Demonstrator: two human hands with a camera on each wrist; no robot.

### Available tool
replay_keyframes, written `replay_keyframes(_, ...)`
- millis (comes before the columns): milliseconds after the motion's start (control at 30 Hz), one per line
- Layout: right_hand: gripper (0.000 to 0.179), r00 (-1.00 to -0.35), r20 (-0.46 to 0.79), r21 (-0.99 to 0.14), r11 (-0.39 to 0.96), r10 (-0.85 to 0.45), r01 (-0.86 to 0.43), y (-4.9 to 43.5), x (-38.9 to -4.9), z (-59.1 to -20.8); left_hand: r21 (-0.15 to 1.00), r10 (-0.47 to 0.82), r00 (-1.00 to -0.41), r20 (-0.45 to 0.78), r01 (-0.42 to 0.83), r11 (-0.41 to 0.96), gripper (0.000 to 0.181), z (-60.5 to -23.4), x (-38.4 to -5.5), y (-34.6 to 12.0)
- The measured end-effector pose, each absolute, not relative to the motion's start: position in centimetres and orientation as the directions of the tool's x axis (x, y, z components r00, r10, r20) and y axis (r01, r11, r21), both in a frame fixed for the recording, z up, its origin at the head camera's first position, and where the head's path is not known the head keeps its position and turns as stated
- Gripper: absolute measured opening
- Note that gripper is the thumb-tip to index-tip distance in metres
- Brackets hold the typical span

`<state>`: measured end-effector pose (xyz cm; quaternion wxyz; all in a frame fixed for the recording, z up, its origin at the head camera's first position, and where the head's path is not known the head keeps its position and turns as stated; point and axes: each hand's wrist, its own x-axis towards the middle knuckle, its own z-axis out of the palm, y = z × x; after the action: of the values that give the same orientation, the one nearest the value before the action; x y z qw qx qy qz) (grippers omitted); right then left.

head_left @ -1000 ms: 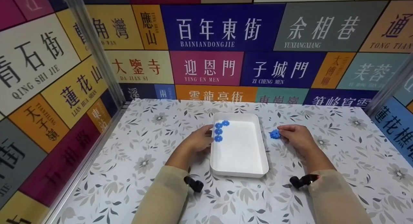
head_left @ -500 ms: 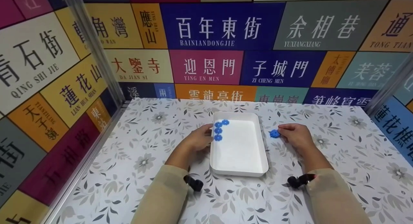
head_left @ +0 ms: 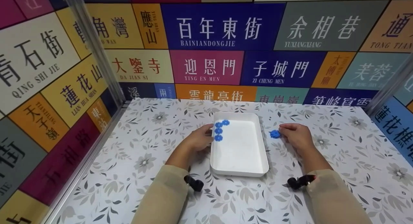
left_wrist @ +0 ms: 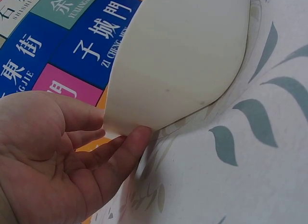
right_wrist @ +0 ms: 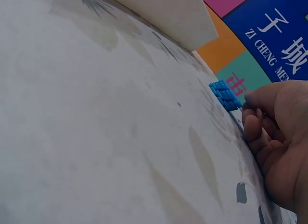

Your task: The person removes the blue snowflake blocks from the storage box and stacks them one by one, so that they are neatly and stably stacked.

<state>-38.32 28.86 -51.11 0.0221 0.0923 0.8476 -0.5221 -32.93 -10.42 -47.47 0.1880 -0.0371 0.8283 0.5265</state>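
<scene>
A white rectangular tray (head_left: 240,150) sits on the table. Inside it, several small blue flower-shaped plastic pieces (head_left: 218,131) form an L along the left and far left corner. My left hand (head_left: 200,138) is at the tray's left side; in the left wrist view the fingertips (left_wrist: 140,135) touch its outer wall. Right of the tray, the thumb and finger of my right hand (head_left: 297,137) pinch the edge of a small stack of blue flower-shaped pieces (right_wrist: 225,95). That stack is low over the tabletop; whether it touches the cloth I cannot tell.
A floral-patterned cloth (head_left: 129,185) covers the table. Wall panels with coloured street-name blocks (head_left: 222,27) stand behind and at both sides. A black wrist camera (head_left: 194,183) sits on the left sleeve, another camera (head_left: 300,182) on the right.
My right wrist has shifted slightly to the left. The tray, the blue pieces and my left hand stay where they were.
</scene>
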Motion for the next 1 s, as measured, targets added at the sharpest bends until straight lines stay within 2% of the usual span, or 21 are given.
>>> replay_keyframes(267,0.043,-0.987,-0.079,-0.910,0.394,0.140,0.129,28.0,-37.8,-50.3,0.855,0.119,-0.917,-0.380,-0.299,0.423,0.066,-47.4,-32.9,-10.4)
replay_keyframes(533,0.048,-0.992,-0.076,-0.930,0.353,0.103,0.108,24.9,-37.0,-48.8,0.852,0.102,-0.906,-0.411,-0.343,0.395,0.066,-47.4,-32.8,-10.4)
replay_keyframes(667,0.044,-0.997,-0.037,-0.945,0.323,0.062,0.055,23.2,-36.4,-48.1,0.853,0.112,-0.918,-0.381,-0.302,0.426,0.066,-47.3,-32.7,-10.4)
replay_keyframes(867,0.037,-0.999,-0.047,-0.952,0.302,0.027,0.053,20.8,-35.9,-46.4,0.844,0.105,-0.911,-0.399,-0.320,0.431,0.065,-47.3,-32.7,-10.1)
replay_keyframes(1000,0.032,-1.000,-0.028,-0.973,0.227,0.003,0.028,19.2,-36.0,-45.5,0.839,0.097,-0.906,-0.412,-0.336,0.429,0.065,-47.2,-32.7,-10.1)
